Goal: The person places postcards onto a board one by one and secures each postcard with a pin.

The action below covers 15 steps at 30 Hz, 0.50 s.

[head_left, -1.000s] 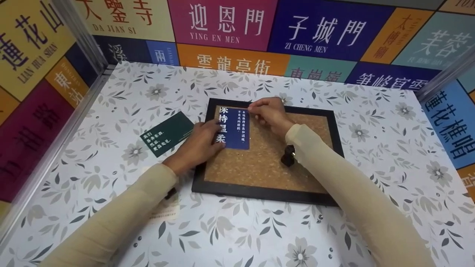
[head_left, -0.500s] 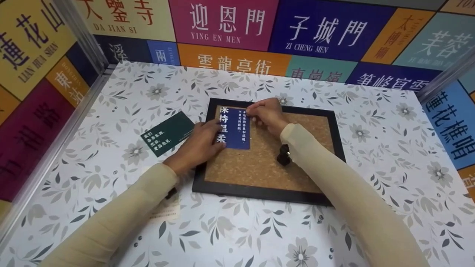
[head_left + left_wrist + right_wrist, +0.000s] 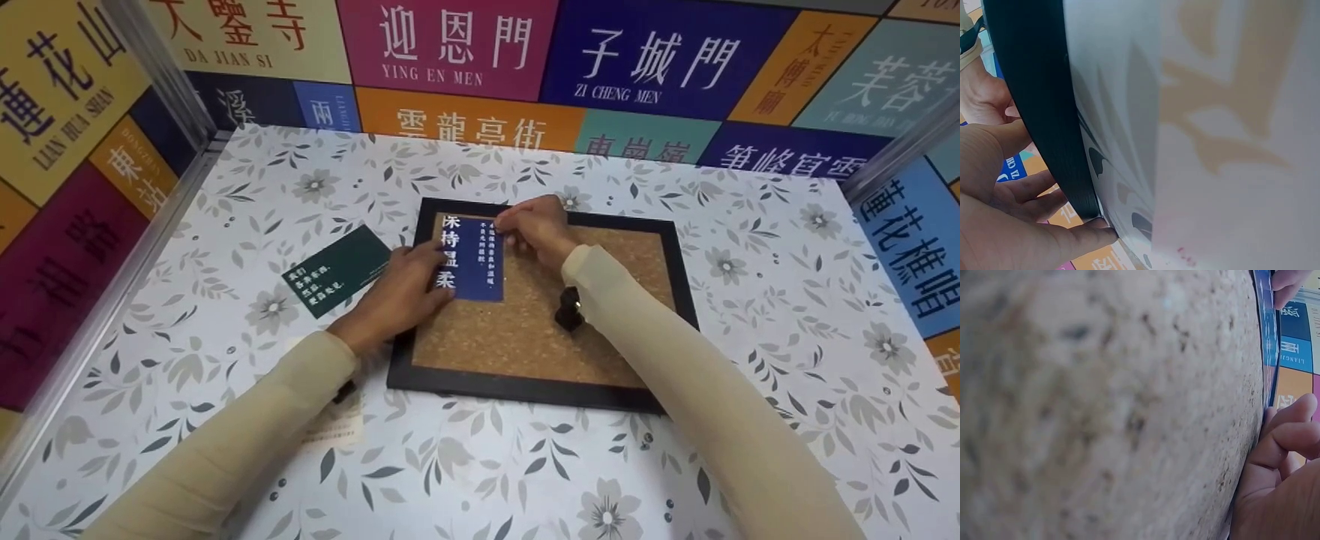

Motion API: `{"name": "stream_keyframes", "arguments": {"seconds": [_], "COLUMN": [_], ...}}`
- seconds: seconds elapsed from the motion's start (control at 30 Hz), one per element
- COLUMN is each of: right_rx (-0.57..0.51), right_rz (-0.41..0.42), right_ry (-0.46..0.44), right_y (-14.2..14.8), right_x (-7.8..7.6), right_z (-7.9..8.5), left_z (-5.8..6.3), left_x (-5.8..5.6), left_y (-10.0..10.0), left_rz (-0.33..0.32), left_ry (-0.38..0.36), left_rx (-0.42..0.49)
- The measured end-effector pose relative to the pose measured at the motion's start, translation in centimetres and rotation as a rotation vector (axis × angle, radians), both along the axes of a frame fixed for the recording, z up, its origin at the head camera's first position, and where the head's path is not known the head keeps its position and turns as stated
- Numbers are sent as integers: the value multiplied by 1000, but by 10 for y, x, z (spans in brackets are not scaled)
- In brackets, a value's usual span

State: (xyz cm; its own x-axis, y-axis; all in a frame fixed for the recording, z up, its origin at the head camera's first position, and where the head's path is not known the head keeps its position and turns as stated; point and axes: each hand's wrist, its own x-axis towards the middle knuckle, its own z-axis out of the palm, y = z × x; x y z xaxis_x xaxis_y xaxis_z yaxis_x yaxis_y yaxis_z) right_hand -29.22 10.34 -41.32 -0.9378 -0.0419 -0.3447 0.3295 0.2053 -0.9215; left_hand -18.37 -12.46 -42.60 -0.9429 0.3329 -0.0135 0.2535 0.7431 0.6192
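Note:
A corkboard (image 3: 517,337) with a black frame lies on the table. On its upper left sits a blue card (image 3: 474,262) with white characters. My left hand (image 3: 396,291) rests across the board's left edge, its fingertips on the card's left side. In the left wrist view, that hand's thumb and fingers lie along the black frame (image 3: 1039,107). My right hand (image 3: 541,231) is at the card's upper right corner, thumb and forefinger pinched together. Whatever sits between those fingertips is hidden. Close-up cork (image 3: 1129,410) fills most of the right wrist view, beside the curled right fingers (image 3: 1272,455).
A dark green card (image 3: 330,274) lies left of the board, partly behind my left hand. Under my left forearm a pale printed paper (image 3: 337,424) shows. Colourful panels with characters (image 3: 450,45) stand behind and beside the floral tabletop (image 3: 465,465).
My right hand and forearm have shifted slightly left, the pinched fingertips coming a little further over the card's corner. The left hand, both cards and the board stay in place.

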Motion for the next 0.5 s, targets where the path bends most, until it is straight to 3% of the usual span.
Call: {"name": "stream_keyframes", "arguments": {"seconds": [0.2,0.5], "right_rx": [-17,81], "right_rz": [10,-9], "right_ry": [-16,-31], "right_y": [-1,-2], "right_x": [0,-3], "right_z": [1,4], "left_z": [1,1], "left_x": [1,1], "left_y": [-1,0], "left_rz": [0,10], "left_ry": [12,-23], "left_rx": [-7,11]}}
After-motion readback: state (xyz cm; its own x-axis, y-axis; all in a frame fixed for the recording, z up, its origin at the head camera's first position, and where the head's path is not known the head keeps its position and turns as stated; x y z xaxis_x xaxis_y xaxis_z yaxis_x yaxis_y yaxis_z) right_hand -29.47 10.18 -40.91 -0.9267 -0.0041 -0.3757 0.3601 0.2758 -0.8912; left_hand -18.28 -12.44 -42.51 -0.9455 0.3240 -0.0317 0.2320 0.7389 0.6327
